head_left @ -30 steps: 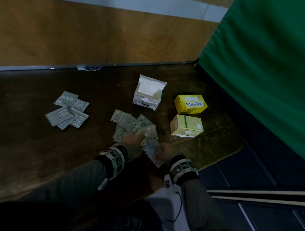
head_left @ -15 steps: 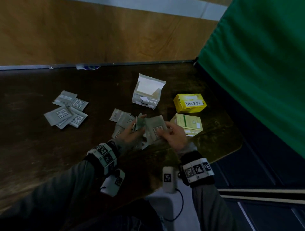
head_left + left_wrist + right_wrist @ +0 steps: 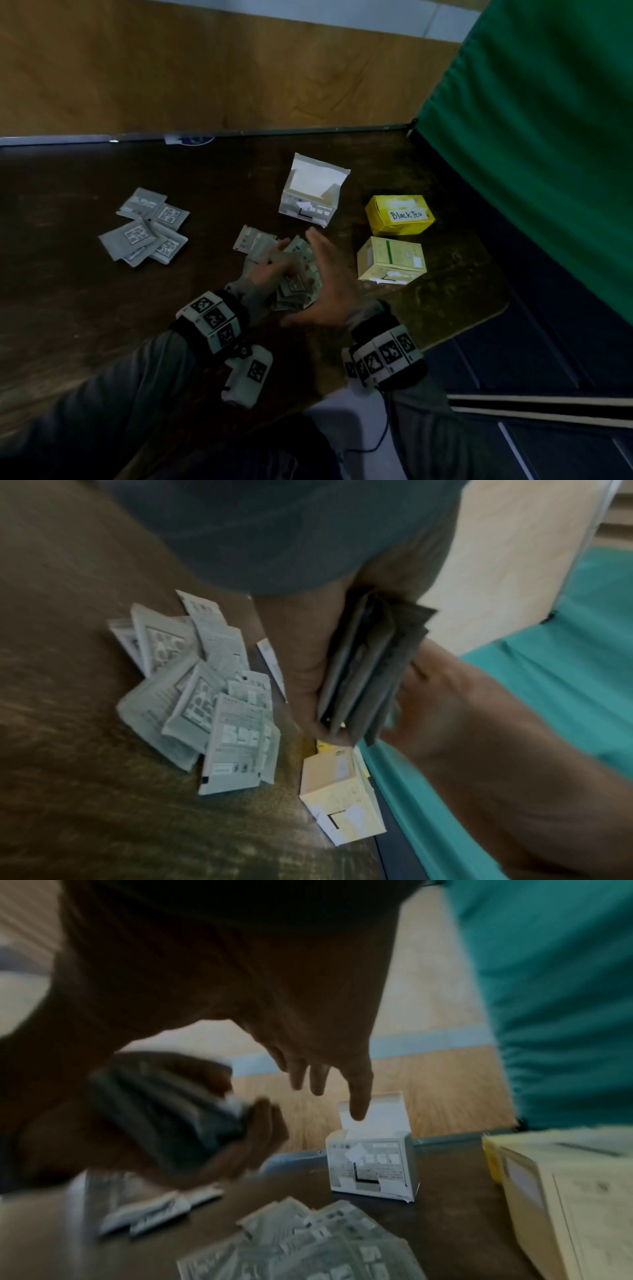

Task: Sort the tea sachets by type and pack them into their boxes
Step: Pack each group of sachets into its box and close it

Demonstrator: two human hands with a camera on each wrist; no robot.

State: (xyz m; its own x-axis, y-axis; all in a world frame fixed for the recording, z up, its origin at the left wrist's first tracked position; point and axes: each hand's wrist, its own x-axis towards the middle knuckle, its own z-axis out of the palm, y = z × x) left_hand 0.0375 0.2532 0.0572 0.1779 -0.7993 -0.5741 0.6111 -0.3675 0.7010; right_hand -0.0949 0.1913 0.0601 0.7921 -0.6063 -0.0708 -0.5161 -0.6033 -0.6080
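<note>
My left hand (image 3: 270, 269) grips a stack of grey tea sachets (image 3: 369, 669) on edge, thumb on one side and fingers on the other, just above a loose pile of sachets (image 3: 205, 696) on the dark table (image 3: 85, 308). My right hand (image 3: 320, 274) stands beside the stack on its right with fingers straight and thumb spread, holding nothing. Behind the hands stands a white box (image 3: 313, 192) with its lid flipped up. A yellow box labelled Black Tea (image 3: 399, 214) and a pale green box (image 3: 390, 260) lie closed to the right.
A second group of sachets (image 3: 147, 229) lies on the left of the table. A wooden wall (image 3: 239, 68) backs the table and a green curtain (image 3: 548, 137) hangs at the right. The table's rounded edge (image 3: 479, 318) runs near the pale green box.
My right hand has let go of the sachet it pinched and now stands flat and open beside the stack. My left hand keeps the stack and has dropped a little toward the pile.
</note>
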